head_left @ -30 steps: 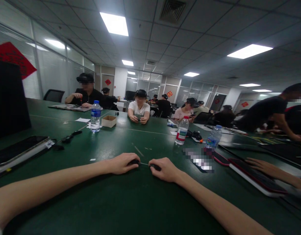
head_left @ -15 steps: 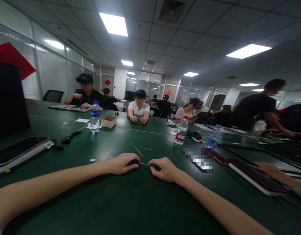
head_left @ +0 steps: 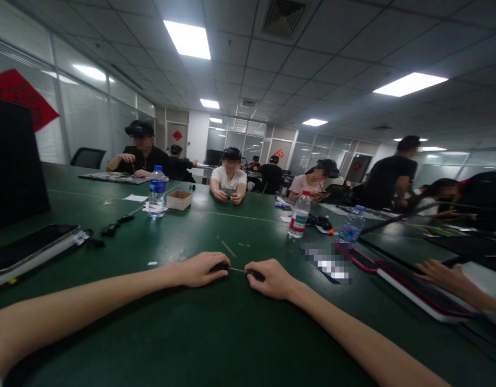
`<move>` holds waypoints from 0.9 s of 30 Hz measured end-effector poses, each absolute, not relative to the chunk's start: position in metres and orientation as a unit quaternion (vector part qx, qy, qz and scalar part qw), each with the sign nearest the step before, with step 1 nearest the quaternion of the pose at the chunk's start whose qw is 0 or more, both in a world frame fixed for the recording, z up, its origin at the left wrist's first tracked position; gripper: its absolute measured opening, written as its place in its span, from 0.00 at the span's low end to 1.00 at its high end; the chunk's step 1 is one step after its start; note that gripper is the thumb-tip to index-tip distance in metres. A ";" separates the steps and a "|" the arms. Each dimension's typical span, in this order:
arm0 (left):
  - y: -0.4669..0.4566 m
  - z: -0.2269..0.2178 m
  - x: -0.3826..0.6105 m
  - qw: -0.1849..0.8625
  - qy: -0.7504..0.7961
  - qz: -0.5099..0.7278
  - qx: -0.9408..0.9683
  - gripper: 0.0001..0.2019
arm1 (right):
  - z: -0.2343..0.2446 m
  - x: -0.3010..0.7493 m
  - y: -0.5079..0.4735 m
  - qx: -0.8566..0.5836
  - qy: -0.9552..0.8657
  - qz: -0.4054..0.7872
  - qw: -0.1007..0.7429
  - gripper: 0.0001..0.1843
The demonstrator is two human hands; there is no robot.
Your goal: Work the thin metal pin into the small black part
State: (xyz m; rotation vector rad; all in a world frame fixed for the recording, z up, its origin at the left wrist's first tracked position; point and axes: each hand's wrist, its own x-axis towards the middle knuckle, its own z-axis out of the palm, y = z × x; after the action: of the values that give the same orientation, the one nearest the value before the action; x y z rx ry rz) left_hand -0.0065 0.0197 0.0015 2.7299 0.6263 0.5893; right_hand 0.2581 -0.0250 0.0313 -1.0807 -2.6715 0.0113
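My left hand (head_left: pixel 202 269) and my right hand (head_left: pixel 272 279) rest side by side on the green table (head_left: pixel 215 333), both arms stretched forward. Each hand is curled round a small dark object, and a thin rod or wire (head_left: pixel 237 270) runs between the two fists. What the dark pieces are cannot be made out. The fingers of both hands are closed and turned down onto the tabletop.
A phone or tablet (head_left: pixel 28 248) lies at left with black cables (head_left: pixel 111 228). Two water bottles (head_left: pixel 299 215) (head_left: pixel 157 192) and a small cardboard box (head_left: pixel 179 199) stand farther back. A red-edged device (head_left: pixel 417 293) lies at right under another person's hand (head_left: pixel 445 277). Several people sit around.
My hands have not moved. A person in black standing at the far right has straightened and stepped back to the left; the hand on the red-edged device shifted slightly.
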 end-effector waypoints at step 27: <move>0.017 0.004 -0.006 0.145 0.216 0.207 0.943 0.14 | 0.031 0.259 -0.024 -0.360 -0.924 0.000 0.130 0.15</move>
State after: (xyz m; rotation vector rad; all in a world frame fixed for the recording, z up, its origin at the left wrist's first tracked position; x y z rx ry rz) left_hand -0.0061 0.0172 0.0037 2.7165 0.6220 0.5950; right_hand 0.2589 -0.0244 0.0315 -1.0459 -2.6838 0.0000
